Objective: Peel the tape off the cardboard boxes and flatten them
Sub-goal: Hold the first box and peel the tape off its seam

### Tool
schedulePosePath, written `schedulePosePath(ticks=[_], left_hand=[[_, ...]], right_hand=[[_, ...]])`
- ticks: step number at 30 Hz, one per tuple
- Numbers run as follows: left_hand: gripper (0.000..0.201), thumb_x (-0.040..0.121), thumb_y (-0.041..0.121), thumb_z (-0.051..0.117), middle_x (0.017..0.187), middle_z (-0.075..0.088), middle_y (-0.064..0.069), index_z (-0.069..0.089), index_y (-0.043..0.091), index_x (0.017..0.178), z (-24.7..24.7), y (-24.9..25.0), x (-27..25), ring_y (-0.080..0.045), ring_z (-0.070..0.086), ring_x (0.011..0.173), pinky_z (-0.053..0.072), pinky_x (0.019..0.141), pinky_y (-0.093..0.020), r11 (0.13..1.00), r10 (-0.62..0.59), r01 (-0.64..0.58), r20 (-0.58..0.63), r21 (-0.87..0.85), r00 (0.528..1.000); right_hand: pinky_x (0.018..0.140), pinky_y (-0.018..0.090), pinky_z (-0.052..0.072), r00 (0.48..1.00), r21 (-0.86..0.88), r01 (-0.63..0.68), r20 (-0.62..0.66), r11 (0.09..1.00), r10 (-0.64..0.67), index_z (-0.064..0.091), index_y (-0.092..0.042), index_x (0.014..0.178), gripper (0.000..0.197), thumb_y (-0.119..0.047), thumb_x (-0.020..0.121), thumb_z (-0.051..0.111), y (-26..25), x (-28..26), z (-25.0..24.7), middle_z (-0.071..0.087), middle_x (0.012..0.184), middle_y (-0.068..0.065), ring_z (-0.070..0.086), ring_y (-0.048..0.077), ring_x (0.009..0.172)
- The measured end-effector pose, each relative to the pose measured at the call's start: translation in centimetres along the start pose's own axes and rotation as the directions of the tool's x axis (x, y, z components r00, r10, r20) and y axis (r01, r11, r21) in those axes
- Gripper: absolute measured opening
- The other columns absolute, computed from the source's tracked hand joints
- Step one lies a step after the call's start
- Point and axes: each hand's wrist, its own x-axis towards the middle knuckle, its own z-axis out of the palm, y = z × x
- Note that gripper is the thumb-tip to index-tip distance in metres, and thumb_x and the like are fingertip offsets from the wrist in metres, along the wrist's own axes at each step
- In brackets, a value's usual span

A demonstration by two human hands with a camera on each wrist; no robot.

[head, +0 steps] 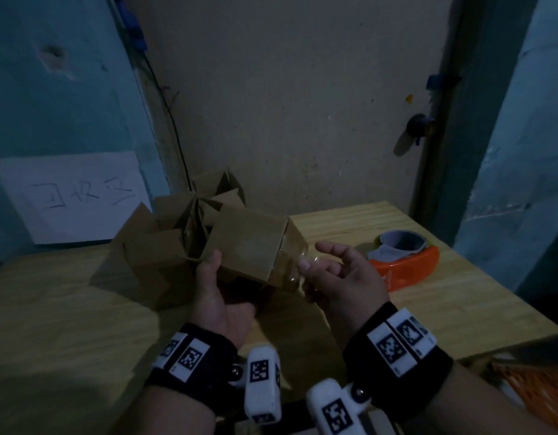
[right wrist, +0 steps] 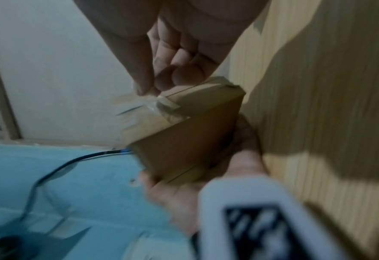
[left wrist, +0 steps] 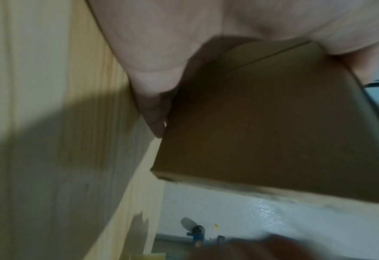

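A small closed cardboard box (head: 249, 243) is held above the wooden table. My left hand (head: 227, 287) cradles it from below, thumb up its near side; the left wrist view shows the box (left wrist: 261, 123) filling the frame under my palm. Clear tape (head: 290, 265) covers the box's right end. My right hand (head: 312, 262) pinches that tape between thumb and fingers. In the right wrist view my right hand (right wrist: 149, 93) pulls a loose, wrinkled strip of tape (right wrist: 135, 105) off the corner of the box (right wrist: 184, 137), with my left hand (right wrist: 184, 191) underneath.
Opened cardboard boxes (head: 164, 233) with raised flaps stand at the back left of the table (head: 83, 309). An orange tape dispenser (head: 403, 265) lies to the right. A white paper sign (head: 70, 196) hangs on the left wall. An orange basket (head: 535, 387) sits at the lower right.
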Motion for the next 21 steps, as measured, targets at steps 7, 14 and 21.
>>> schedulePosePath(ticks=[7,14,21], left_hand=[[0.106,0.045,0.047,0.098,0.135,0.068,-0.021,0.059,0.027,0.141,-0.3,0.1,-0.2,-0.050,0.064,0.122,0.039,0.106,-0.076,0.996,-0.023,0.017,0.068,0.087,0.997],[0.110,0.046,0.049,0.097,0.140,0.065,-0.021,0.055,0.022,0.144,0.0,0.0,-0.3,-0.047,0.060,0.128,0.042,0.109,-0.068,0.972,-0.018,0.003,0.060,0.235,0.998],[0.095,0.040,0.045,0.100,0.129,0.072,-0.017,0.069,0.023,0.126,-0.1,-0.4,-0.1,-0.040,0.068,0.120,0.049,0.104,-0.061,0.964,0.024,-0.044,0.078,0.263,0.997]], right_hand=[[0.051,0.030,0.048,0.926,0.407,-0.014,0.349,0.913,-0.141,0.061,-0.005,0.093,0.041,-0.012,0.064,0.089,-2.4,-1.5,1.0,0.062,0.072,0.010,0.058,0.019,0.059],[0.043,0.025,0.041,0.959,0.249,0.028,0.268,0.968,-0.097,0.064,-0.002,0.092,0.010,-0.005,0.082,0.063,-3.4,-1.3,1.1,0.070,0.079,0.012,0.061,0.019,0.063],[0.044,0.028,0.050,0.953,-0.283,0.302,0.116,0.910,-0.280,0.072,-0.014,0.086,0.002,-0.014,0.084,0.072,-2.4,-1.5,1.0,0.071,0.087,0.002,0.063,0.019,0.061]])
